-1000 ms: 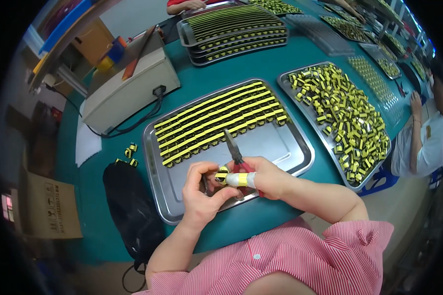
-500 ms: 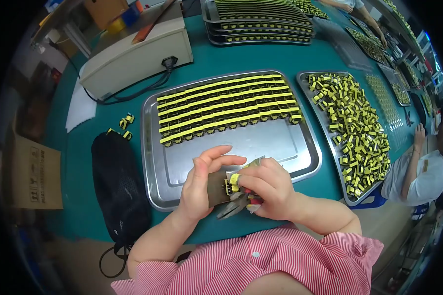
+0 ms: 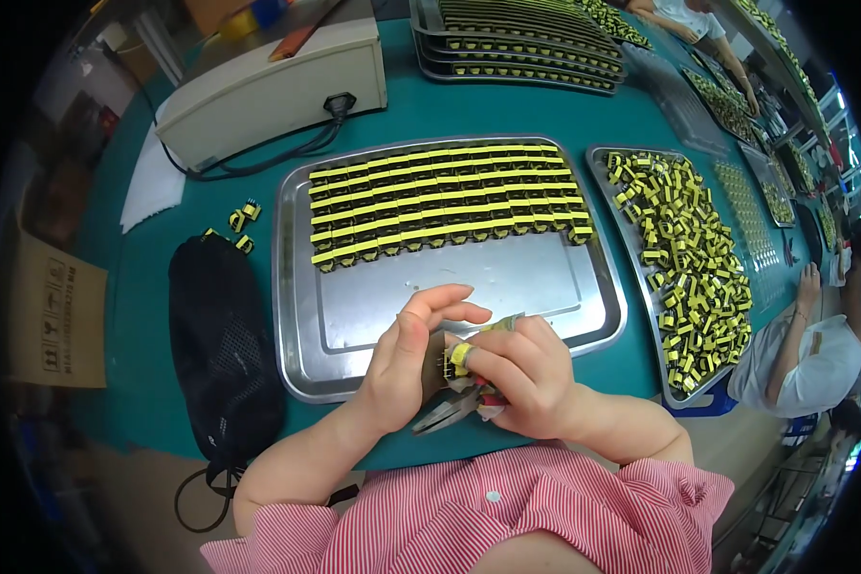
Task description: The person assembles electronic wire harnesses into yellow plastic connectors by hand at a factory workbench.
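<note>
My right hand [image 3: 531, 373] is closed around a pair of pliers [image 3: 447, 413], whose grey jaws point down and left. The same hand pinches a small yellow-wrapped transformer [image 3: 460, 359], its metal pins facing left. My left hand [image 3: 398, 365] faces it with fingers stretched out and apart. Against the left palm lies a brown flat piece [image 3: 434, 365], close to the pins; what keeps it there is hidden. Beyond both hands is a metal tray [image 3: 354, 320] with rows of yellow-and-black transformers [image 3: 450, 196] in its far half.
At right, a second tray [image 3: 631, 258] bears a heap of loose transformers [image 3: 689, 277]. A black pouch [image 3: 222, 344] and several loose transformers [image 3: 242, 218] lie left. Behind stand a beige box [image 3: 268, 100] with a black cable and stacked trays [image 3: 521, 72]. Another person [image 3: 813, 359] sits at far right.
The view has shifted slightly. My left hand and the brown piece have tilted a little more upright beside the transformer. The right hand keeps its hold on the pliers and transformer.
</note>
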Demonstrator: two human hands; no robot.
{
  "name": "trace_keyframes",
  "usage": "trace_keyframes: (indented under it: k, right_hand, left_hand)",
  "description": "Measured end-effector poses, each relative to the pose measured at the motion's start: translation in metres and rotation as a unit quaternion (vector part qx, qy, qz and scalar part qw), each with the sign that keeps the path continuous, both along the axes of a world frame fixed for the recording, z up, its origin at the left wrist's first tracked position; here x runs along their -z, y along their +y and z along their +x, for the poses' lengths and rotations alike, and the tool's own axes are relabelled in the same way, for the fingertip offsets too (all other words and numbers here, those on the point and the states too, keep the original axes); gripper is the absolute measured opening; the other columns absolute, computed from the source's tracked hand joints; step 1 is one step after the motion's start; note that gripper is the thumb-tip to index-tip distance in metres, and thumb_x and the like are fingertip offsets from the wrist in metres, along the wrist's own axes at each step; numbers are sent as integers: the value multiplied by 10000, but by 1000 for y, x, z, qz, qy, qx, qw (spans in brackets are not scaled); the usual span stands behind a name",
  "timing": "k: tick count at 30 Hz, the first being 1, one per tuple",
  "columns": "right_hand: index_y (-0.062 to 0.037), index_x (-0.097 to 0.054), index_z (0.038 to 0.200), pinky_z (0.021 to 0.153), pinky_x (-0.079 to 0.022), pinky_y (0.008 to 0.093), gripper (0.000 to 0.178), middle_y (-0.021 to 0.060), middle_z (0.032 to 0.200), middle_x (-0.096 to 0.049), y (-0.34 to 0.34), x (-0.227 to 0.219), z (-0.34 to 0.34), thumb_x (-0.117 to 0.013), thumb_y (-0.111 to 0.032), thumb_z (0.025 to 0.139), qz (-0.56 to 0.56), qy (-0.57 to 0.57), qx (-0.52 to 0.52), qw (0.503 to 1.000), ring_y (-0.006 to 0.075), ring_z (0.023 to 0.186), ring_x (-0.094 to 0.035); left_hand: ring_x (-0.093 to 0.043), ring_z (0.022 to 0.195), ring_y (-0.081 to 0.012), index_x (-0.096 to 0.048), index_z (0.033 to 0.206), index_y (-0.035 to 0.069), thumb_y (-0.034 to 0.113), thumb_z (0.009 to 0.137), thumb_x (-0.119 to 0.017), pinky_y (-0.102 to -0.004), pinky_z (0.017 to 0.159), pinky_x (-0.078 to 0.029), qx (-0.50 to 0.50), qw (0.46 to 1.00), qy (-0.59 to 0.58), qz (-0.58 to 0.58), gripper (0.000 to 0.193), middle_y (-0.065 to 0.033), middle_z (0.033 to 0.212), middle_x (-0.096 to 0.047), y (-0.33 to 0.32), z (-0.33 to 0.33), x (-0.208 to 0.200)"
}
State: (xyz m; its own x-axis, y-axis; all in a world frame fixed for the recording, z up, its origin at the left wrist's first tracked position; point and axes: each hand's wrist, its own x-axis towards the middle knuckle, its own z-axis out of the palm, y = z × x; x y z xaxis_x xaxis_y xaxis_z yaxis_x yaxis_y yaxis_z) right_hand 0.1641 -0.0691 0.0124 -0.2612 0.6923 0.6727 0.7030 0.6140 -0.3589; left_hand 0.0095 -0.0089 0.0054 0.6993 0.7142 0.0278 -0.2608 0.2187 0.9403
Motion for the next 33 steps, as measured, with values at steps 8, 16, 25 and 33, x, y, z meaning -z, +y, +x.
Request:
trace_keyframes:
  k: [8, 16, 25, 33]
  right_hand:
    - [-6, -560, 892, 533, -375, 314, 456, 93, 881, -557, 3, 2, -7, -630, -39, 443, 28, -22, 2, 999, 218, 614, -470]
    - [3, -553, 902, 531, -376, 309, 471, 99, 859, -547, 3, 1, -6, -640, -13, 440, 25, 22, -12, 999, 226, 618, -466]
    - [10, -549, 904, 544, -390, 307, 471, 104, 876, -542, 3, -5, -8, -638, 20, 442, -23, 24, -18, 999, 234, 628, -469]
    - [7, -557, 890, 529, -407, 305, 439, 120, 915, -567, 3, 1, -4, -625, 39, 457, 11, 60, -39, 997, 239, 618, -491]
  left_hand:
    - [-555, 862, -155, -305, 1272, 4, 586, 886, -143, -256, 719, -460, 14, 998, 34, 58, 717, -174, 1163, -484, 2, 1, 9]
    - [-553, 892, -165, -295, 1284, 8, 603, 877, -149, -262, 739, -462, 17, 999, 32, 33, 736, -169, 1190, -462, 1, 0, 2]
    - [-536, 982, -201, -292, 1286, 3, 612, 871, -127, -293, 816, -443, 18, 997, 43, 66, 755, -176, 1192, -458, 2, 3, 14]
    - [-520, 1031, -241, -297, 1274, -6, 605, 875, -105, -327, 885, -418, 33, 997, -28, -66, 755, -204, 1167, -469, -1, 6, 1]
